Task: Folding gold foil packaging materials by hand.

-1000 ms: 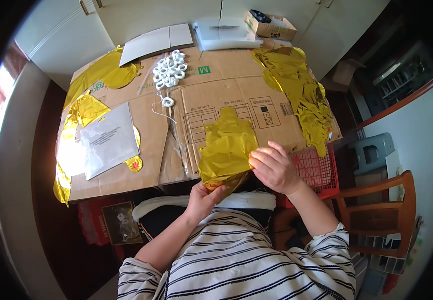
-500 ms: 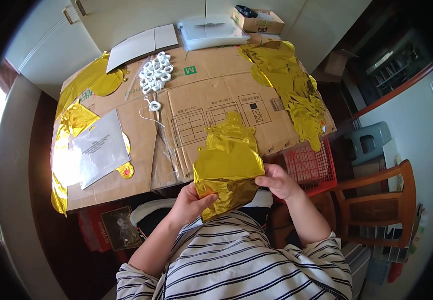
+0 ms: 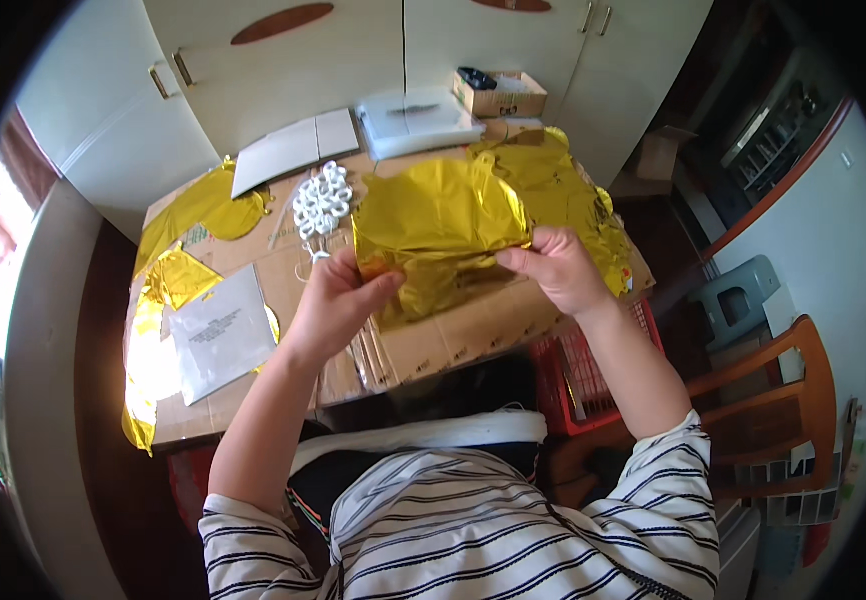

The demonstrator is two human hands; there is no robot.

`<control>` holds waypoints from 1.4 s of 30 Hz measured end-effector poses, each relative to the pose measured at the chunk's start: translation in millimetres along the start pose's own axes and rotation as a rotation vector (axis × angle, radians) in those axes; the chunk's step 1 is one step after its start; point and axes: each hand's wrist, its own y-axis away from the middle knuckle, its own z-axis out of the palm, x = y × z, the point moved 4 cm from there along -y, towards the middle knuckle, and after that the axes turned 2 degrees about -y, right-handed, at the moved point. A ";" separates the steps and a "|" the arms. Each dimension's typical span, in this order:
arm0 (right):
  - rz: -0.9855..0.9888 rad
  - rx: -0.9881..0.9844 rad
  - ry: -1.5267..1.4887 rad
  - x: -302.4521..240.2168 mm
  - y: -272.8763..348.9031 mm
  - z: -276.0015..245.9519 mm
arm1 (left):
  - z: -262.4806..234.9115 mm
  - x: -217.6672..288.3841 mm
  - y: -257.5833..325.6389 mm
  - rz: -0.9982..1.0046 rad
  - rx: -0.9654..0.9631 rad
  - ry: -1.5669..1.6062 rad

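Observation:
A gold foil balloon point(image 3: 438, 215), flat and partly folded, is stretched between my two hands above the near half of the cardboard-covered table. My left hand point(image 3: 338, 300) pinches its left edge, thumb on top. On the opposite edge, my right hand point(image 3: 553, 265) grips the foil between thumb and fingers. The balloon's far end hangs over the cardboard point(image 3: 453, 345). Just beyond my left hand lies a cluster of small white ribbon rolls point(image 3: 323, 200), with one loose roll point(image 3: 316, 252) partly hidden by that hand.
More flat gold foil balloons lie on the right point(image 3: 578, 215) and far left point(image 3: 203, 205). A clear printed plastic bag point(image 3: 218, 335) rests at left. Along the back are grey boards point(image 3: 298, 150), stacked clear bags point(image 3: 418, 125) and a small box point(image 3: 503, 95). A red crate point(image 3: 583, 380) and wooden chair point(image 3: 793, 420) stand right.
Both hands have lifted the balloon forward and up, away from my lap and over the table. The view has tilted up, showing more of the cabinets.

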 end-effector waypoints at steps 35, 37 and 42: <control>-0.539 -0.165 1.107 62.9 64.9 5.7 | 33.5 -68.2 81.6 0.556 -0.126 -1.278; -0.532 -0.169 1.110 61.3 64.5 6.3 | 34.3 -65.9 80.5 0.611 -0.096 -1.274; -0.508 -0.222 1.130 63.5 63.4 4.2 | 29.0 -61.5 72.0 0.689 -0.090 -1.232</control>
